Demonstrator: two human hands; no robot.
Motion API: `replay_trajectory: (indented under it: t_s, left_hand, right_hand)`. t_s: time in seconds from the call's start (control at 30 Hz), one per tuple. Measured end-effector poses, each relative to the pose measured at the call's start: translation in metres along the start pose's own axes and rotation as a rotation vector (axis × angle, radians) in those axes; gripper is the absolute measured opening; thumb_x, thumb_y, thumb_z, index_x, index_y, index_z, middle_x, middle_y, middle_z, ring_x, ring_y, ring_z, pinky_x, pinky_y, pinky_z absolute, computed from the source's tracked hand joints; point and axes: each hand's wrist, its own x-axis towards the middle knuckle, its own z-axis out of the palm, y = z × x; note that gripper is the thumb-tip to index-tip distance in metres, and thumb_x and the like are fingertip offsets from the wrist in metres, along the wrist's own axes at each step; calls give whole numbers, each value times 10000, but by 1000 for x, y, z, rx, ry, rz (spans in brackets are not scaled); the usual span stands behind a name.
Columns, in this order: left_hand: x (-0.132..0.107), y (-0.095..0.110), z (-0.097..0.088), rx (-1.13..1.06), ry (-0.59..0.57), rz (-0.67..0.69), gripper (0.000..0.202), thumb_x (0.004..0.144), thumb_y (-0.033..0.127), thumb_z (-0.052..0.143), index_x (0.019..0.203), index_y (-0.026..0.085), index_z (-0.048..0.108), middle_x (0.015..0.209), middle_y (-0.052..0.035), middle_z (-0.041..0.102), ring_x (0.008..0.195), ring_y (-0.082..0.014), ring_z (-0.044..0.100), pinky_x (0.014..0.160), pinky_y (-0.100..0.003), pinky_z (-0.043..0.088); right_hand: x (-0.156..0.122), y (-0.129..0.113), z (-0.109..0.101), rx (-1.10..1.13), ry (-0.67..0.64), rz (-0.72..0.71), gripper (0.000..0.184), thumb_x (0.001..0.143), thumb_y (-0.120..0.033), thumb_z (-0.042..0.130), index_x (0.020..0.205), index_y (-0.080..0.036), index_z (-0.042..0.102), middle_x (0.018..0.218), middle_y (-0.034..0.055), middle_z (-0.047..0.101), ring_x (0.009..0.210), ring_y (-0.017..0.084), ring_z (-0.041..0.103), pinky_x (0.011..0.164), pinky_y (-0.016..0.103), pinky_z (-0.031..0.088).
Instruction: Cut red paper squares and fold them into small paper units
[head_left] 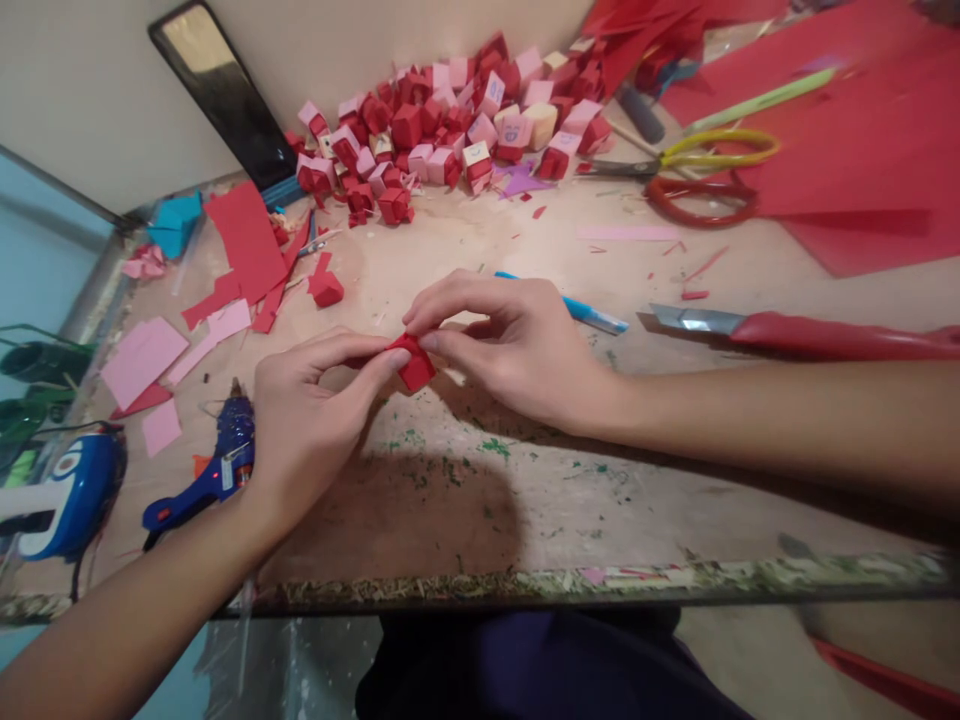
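Both my hands meet over the middle of the worn table (pixel 525 500) on a small red paper cube (pixel 415 366). My left hand (pixel 311 425) pinches its left side between thumb and fingers. From the right, my right hand (pixel 506 345) pinches the cube's top, fingers curled. The cube sits just above the tabletop. A blue glue gun (pixel 214 475) lies just left of my left wrist. A blue pen (pixel 581 312) lies behind my right hand.
A heap of red and pink paper cubes (pixel 457 125) is piled against the back wall. Scissors with yellow and red handles (pixel 694 170), a red-handled cutter (pixel 795 335), red paper sheets (pixel 847 130) and pink scraps (pixel 142 360) lie around. A lone red cube (pixel 326 288) sits left.
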Motion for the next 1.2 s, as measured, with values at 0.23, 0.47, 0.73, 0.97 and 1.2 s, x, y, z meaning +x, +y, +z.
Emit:
replay_trajectory:
  t_s: [0.23,0.47,0.73,0.97,1.2]
  left_hand:
    - [1,-1,-1,6,24,83,83,922,265,806,881,312,861,842,20,811,787,-185,709,756,-313,584]
    - [1,-2,-1,4,35,104,76,929,290,800,878,317,850,854,16,796,797,-184,701,777,-320,576]
    - [2,-3,-2,-71,76,-27,100,927,296,799,830,287,818,812,12,772,752,-175,682,717,-320,555]
    - [3,-3,-2,-121,76,61,76,915,243,818,849,282,823,813,13,735,756,-154,621,678,-303,484]
    - [3,-7,0,-219,4,-40,64,911,289,818,850,275,827,828,4,768,763,-161,679,694,-290,539]
  right_hand:
    - [0,4,-1,-52,-86,-32,38,927,-149,709,909,-179,724,1010,48,736,899,165,705,803,290,612]
    - [2,4,-1,1,-149,12,80,930,-248,773,898,-199,719,1031,44,726,911,173,710,803,302,613]
    - [5,6,-2,-36,-146,28,203,912,-290,810,792,-172,696,985,60,730,889,174,673,752,292,552]
    - [4,5,-2,38,-141,85,175,909,-322,807,943,-157,760,906,38,761,793,153,679,710,283,548]
    - [6,9,-3,62,-182,88,181,911,-327,798,914,-146,782,854,32,773,741,139,658,655,268,507]
